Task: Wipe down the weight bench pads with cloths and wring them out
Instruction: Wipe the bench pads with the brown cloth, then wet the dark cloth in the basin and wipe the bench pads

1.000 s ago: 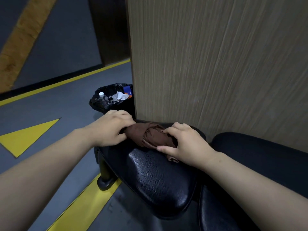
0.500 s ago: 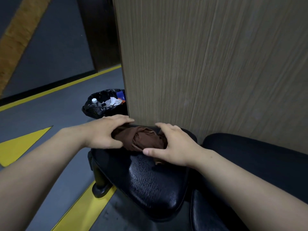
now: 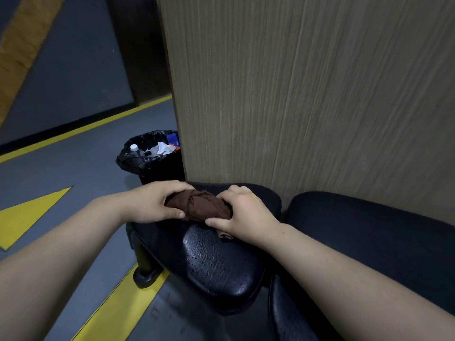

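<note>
wringing judged underway: brown cloth (image 3: 200,205), bunched on the wet bench pad (image 3: 216,264), is gripped at either end by left hand (image 3: 152,205) and right hand (image 3: 245,216), fingers curled round it; remaining pad wiping judged outstanding.

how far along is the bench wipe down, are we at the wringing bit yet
Done, apparently: the near bench pad glistens with droplets, so it looks wetted or wiped. In hand: the left hand and right hand each grip an end of the bunched brown cloth on that pad, which fits wringing. To do: the pad on the right looks dry; only one cloth is visible.
</note>
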Tool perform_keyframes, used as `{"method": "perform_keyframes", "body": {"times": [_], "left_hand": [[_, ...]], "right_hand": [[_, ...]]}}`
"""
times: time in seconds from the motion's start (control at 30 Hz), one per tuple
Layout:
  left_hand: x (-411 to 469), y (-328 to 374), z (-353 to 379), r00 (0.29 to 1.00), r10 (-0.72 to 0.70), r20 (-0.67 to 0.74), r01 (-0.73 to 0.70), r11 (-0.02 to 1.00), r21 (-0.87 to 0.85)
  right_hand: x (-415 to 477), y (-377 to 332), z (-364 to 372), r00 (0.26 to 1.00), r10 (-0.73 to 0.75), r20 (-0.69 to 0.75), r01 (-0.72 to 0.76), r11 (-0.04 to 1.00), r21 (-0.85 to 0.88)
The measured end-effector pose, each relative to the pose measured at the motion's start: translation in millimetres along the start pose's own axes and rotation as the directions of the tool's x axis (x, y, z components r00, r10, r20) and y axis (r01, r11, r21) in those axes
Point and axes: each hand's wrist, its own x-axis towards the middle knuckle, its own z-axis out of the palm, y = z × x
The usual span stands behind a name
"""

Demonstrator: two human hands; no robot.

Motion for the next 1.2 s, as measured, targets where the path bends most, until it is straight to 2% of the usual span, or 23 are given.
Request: {"method": "perform_keyframes", "body": {"times": [0.1,0.23,0.3,0.4,0.6,0.8,0.93,1.07,1.2], "left_hand": [[-8,10,3,0.998,-0.046,-0.033,0.046,0.999,0.009],[-17,30,1,0.982,-0.102,-0.157,0.131,0.973,0.19],[-22,48,1,0.969,-0.051,-0.24,0.129,0.938,0.321],[-25,91,14,0.959,0.057,-0.277,0.069,0.902,0.425],[-15,196,83,0.983,0.094,-0.156,-0.022,0.912,0.41],[-13,304,135,0.968,0.247,-0.05,-0.214,0.91,0.355],[-21,384,161,0.922,0.386,0.038,-0.374,0.86,0.348],[-23,457,188,0.843,0.535,0.06,-0.52,0.781,0.346],[-17,513,217,0.789,0.606,0.103,-0.599,0.721,0.348]], "right_hand": [[-8,-3,-6,0.999,-0.02,0.047,0.02,1.0,-0.016],[-33,-6,-35,1.0,-0.022,-0.01,0.022,1.0,-0.007],[-54,-4,-58,0.999,-0.025,-0.048,0.024,0.999,-0.024],[-97,4,-96,0.999,-0.023,-0.037,0.019,0.995,-0.102],[-211,23,-151,0.992,0.13,-0.01,-0.129,0.966,-0.223],[-319,20,-200,0.947,0.32,-0.034,-0.317,0.912,-0.26],[-395,1,-237,0.897,0.43,-0.106,-0.442,0.854,-0.274],[-473,-15,-274,0.82,0.521,-0.237,-0.571,0.769,-0.288],[-540,-18,-297,0.729,0.568,-0.382,-0.678,0.675,-0.292]]}}
